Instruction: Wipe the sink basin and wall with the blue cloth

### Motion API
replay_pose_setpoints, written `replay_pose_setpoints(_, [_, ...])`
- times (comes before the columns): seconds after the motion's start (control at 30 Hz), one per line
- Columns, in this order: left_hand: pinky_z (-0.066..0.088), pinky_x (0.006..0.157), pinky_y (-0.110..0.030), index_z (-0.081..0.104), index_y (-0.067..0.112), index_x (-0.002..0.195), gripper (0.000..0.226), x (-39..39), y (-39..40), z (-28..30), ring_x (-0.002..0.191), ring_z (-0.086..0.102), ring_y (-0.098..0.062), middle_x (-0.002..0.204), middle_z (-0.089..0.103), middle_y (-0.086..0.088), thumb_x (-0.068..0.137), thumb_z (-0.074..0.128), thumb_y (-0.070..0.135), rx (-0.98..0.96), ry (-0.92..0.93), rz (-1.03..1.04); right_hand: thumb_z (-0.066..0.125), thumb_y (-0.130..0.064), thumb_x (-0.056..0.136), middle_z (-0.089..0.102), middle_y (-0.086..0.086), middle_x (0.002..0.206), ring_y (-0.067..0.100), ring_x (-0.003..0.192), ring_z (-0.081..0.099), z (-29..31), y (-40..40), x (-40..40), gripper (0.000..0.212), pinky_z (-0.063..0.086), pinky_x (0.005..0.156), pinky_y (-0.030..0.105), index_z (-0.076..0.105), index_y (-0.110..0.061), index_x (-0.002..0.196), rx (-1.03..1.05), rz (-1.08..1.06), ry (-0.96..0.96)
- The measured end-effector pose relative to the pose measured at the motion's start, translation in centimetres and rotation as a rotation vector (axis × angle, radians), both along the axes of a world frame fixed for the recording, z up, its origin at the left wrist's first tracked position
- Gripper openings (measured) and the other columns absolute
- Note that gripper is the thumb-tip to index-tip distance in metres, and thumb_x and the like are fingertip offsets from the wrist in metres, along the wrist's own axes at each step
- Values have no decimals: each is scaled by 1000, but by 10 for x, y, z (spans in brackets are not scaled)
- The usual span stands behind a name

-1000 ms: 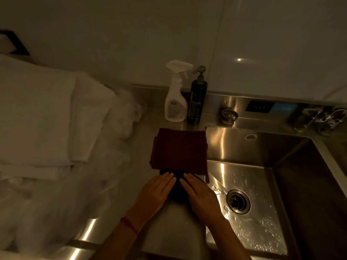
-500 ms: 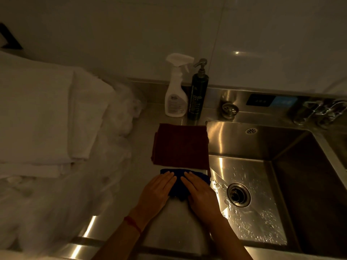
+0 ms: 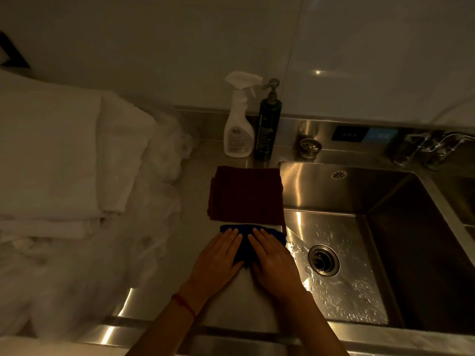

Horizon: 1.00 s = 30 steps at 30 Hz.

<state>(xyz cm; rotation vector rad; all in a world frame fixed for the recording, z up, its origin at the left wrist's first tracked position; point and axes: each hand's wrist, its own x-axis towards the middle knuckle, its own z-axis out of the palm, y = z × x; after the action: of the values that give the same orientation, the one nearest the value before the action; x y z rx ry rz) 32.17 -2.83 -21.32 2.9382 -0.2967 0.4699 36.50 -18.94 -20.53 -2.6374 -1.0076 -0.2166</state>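
Both hands, left hand [image 3: 218, 255] and right hand [image 3: 273, 258], lie flat, palms down, fingers extended on blue cloth [image 3: 246, 249], which sits on tabletop [image 3: 195, 227] between dark red cloth [image 3: 246, 195] and sink basin [image 3: 359, 253].

shiny wet steel sink [image 3: 334, 191], matt blue cloth [image 3: 246, 249], glossy wall [image 3: 359, 60]

Sink basin [image 3: 347, 265] right of the hands: open from above, only the drain [image 3: 323, 260] in its floor. Far worktop [image 3: 195, 176] blocked by red cloth [image 3: 246, 196], spray bottle [image 3: 237, 124] and pump bottle [image 3: 267, 127]. Left side taken by white linen [image 3: 64, 163]. Taps [image 3: 434, 147] stand at far right rim.
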Motion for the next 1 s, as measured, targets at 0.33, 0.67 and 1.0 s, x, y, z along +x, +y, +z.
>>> replay_pose_setpoints(0.33, [36, 105, -23, 75, 9, 103, 79, -16, -7, 15, 101, 71, -18, 110, 73, -6, 102, 3, 40, 84, 140, 42, 64, -17, 84, 39, 14, 143, 33, 132, 36, 3, 1, -17, 58, 21, 108, 46, 40, -7, 136, -54, -38, 136])
replay_pose_setpoints(0.67, [59, 72, -31, 78, 14, 97, 63, -17, -7, 16, 93, 73, -16, 103, 75, -3, 45, 90, 48, 114, 85, 32, 36, -30, 97, 14, 5, 155, 20, 143, 9, 9, 1, -22, 52, 5, 114, 29, 21, -17, 145, -92, -82, 226])
replay_pose_setpoints(1.0, [57, 82, -33, 74, 12, 106, 60, -16, -12, 32, 102, 70, -18, 113, 72, -6, 57, 87, 43, 4, 125, 63, 36, -33, 96, 21, 0, 154, 14, 140, 17, 33, -6, -23, 50, 17, 113, 26, 26, -21, 144, -60, -176, 211])
